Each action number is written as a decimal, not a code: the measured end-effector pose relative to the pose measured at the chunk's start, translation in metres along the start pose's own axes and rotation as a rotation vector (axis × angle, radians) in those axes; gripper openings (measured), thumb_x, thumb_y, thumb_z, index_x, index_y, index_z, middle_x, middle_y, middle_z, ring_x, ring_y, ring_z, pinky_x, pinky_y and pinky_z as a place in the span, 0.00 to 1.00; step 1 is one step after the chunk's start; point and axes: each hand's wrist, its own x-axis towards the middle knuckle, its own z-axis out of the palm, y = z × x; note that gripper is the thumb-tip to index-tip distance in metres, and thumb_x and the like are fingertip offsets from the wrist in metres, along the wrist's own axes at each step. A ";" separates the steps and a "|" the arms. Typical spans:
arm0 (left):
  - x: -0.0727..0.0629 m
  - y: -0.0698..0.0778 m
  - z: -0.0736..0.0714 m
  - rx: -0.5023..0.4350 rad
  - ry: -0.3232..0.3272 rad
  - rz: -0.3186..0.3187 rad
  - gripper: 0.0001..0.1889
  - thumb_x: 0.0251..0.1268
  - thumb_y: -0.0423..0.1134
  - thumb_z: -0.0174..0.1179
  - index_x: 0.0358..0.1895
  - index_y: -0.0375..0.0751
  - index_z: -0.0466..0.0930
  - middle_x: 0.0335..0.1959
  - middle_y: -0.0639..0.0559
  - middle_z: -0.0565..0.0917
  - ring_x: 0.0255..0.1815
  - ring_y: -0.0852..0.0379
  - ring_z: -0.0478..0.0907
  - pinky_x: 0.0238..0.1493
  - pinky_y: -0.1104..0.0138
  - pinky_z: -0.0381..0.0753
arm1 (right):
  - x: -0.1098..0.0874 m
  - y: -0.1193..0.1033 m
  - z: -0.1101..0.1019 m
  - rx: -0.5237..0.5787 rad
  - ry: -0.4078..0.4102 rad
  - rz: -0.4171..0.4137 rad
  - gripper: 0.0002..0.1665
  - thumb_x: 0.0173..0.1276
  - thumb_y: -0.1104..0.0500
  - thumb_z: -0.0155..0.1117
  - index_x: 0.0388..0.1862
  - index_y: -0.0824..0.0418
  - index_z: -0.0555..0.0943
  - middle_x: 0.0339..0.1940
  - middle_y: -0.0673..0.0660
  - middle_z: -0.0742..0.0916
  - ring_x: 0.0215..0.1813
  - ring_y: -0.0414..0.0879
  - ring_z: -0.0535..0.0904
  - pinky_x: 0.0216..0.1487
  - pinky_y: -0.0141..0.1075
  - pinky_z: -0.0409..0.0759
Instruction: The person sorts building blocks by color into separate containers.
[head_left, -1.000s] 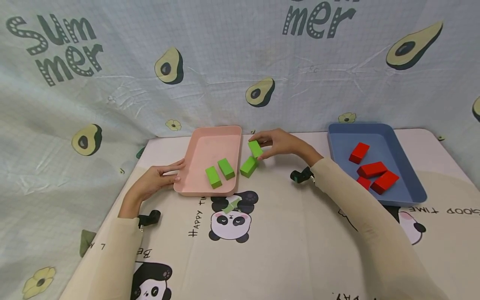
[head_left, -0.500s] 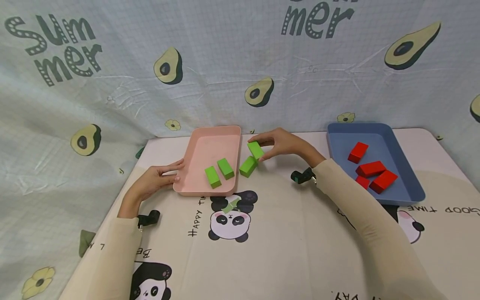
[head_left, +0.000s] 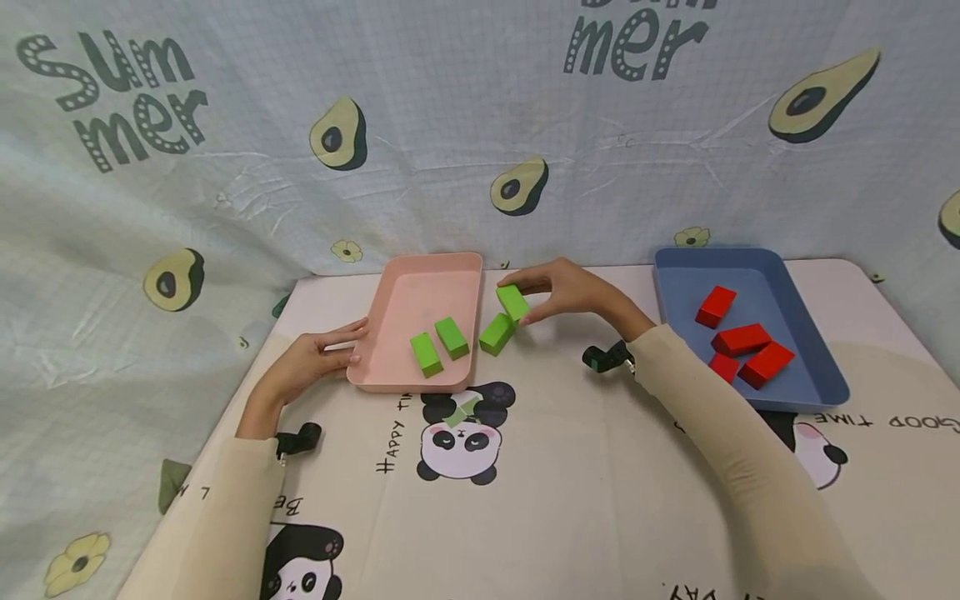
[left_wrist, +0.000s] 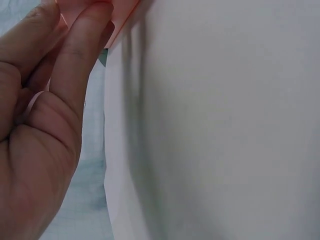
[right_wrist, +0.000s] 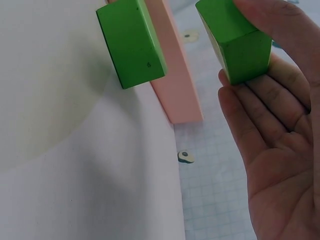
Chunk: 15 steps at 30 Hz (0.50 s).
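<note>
My left hand (head_left: pixel 311 362) holds the left side of a pink tray (head_left: pixel 427 275), its fingers and thumb at the rim. In the left wrist view, the thumb and fingertips meet the tray's pink wall (left_wrist: pixel 122 12). Two green blocks (head_left: pixel 427 355) lie in the tray's near part. Just right of the tray, my right hand (head_left: pixel 566 287) pinches another green block (head_left: pixel 513 303) between thumb and fingers. The right wrist view shows this held block (right_wrist: pixel 245 55) tilted, above the tabletop. A further green block (head_left: pixel 497 334) lies on the table below it, close to the tray's right side.
A blue tray (head_left: pixel 813 333) with several red blocks (head_left: pixel 741 339) stands at the right. The table has a cloth printed with pandas (head_left: pixel 461 450). Behind it hangs a pale curtain (head_left: pixel 420 200) with avocado prints. A small black wrist camera (head_left: pixel 607 357) sits on each wrist.
</note>
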 end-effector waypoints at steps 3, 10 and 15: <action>-0.001 -0.001 0.001 -0.011 0.002 0.010 0.30 0.69 0.36 0.66 0.73 0.38 0.71 0.81 0.53 0.60 0.66 0.70 0.72 0.54 0.71 0.83 | -0.001 0.000 0.000 -0.004 0.005 0.001 0.40 0.56 0.54 0.83 0.68 0.58 0.79 0.64 0.57 0.84 0.66 0.52 0.80 0.71 0.46 0.74; -0.002 -0.003 0.003 -0.044 0.000 0.037 0.30 0.70 0.35 0.65 0.73 0.36 0.70 0.81 0.53 0.59 0.66 0.73 0.71 0.54 0.71 0.83 | -0.003 -0.002 0.001 -0.004 0.009 -0.013 0.40 0.57 0.53 0.82 0.69 0.58 0.79 0.64 0.57 0.84 0.66 0.51 0.80 0.70 0.45 0.74; -0.003 -0.005 0.003 -0.061 -0.013 0.048 0.29 0.72 0.34 0.63 0.74 0.34 0.68 0.82 0.51 0.57 0.66 0.72 0.72 0.54 0.70 0.83 | -0.005 -0.003 0.002 0.010 0.016 -0.022 0.40 0.57 0.56 0.82 0.69 0.60 0.78 0.65 0.58 0.83 0.66 0.53 0.80 0.70 0.44 0.74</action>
